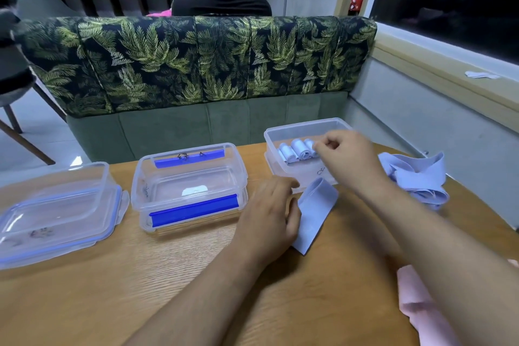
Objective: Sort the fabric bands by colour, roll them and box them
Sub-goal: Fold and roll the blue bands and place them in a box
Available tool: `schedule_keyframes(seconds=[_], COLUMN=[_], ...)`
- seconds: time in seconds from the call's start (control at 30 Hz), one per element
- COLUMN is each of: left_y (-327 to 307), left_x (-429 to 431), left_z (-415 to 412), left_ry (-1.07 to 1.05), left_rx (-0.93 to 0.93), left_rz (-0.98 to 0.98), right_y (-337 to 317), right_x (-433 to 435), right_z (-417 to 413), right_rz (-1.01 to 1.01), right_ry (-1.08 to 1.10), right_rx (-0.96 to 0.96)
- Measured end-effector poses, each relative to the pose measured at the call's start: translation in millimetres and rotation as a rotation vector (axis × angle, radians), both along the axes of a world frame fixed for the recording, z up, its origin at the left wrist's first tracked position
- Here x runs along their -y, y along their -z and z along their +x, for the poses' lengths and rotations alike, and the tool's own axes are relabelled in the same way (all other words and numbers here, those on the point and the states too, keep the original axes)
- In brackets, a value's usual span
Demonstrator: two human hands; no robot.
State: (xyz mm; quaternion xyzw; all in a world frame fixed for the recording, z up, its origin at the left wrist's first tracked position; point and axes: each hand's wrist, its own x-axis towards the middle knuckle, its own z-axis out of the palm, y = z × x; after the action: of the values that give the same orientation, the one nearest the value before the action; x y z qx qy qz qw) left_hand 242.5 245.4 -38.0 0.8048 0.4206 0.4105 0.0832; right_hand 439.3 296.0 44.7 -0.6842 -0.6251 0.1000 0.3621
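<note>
A clear open box [283, 132] at the far right of the table holds three rolled pale blue bands [297, 150]. My right hand [348, 154] hovers over that box with curled fingers and holds nothing that I can see. My left hand [269, 213] grips one edge of a flat pale blue band [316, 216] lying on the table just in front of the box. A loose heap of pale blue bands [415, 177] lies to the right. Pink bands [421, 306] lie at the near right corner.
A clear box with blue clips [191, 191] stands in the middle, seemingly stacked on another. Two lids with blue seals [56, 213] lie stacked at the left. The wooden table [140, 289] ends at a leaf-patterned bench back [196, 64]; a person sits beyond it.
</note>
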Motion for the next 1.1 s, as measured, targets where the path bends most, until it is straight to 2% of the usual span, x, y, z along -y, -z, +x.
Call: schedule_keyframes(seconds=[0.13, 0.3, 0.43, 0.53, 0.6, 0.67, 0.73, 0.83, 0.97, 1.1], left_y=[3, 4, 5, 1, -4, -7, -9, -13, -17, -9], left_x=[11, 35, 58, 81, 100, 116, 131, 155, 190, 209], left_z=[-11, -19, -29, -47, -63, -81, -102, -140, -185, -220], left_ry=[0.002, -0.029, 0.007, 0.116, 0.167, 0.171, 0.15, 0.078, -0.151, -0.495], left_rx=[-0.118, -0.229, -0.097, 0.085, 0.212, 0.296, 0.363, 0.467, 0.395, 0.264], left_rz=[-0.207, -0.265, -0.381, -0.457, -0.507, -0.543, -0.564, -0.578, -0.545, -0.412], right_y=[31, 55, 62, 73, 75, 78, 82, 87, 89, 86], right_x=[58, 96, 113, 130, 143, 152, 157, 168, 182, 184], right_z=[-14, -27, -42, -58, -72, -84, -94, -105, -112, -109], right_rz=[-0.068, -0.089, -0.037, 0.084, 0.119, 0.089, 0.055, 0.046, 0.087, 0.069], right_ry=[-0.068, -0.014, -0.043, -0.122, -0.23, -0.393, -0.531, -0.653, -0.661, -0.539], right_rx=[-0.072, -0.194, -0.267, -0.205, -0.163, -0.16, -0.078, 0.13, 0.337, 0.322])
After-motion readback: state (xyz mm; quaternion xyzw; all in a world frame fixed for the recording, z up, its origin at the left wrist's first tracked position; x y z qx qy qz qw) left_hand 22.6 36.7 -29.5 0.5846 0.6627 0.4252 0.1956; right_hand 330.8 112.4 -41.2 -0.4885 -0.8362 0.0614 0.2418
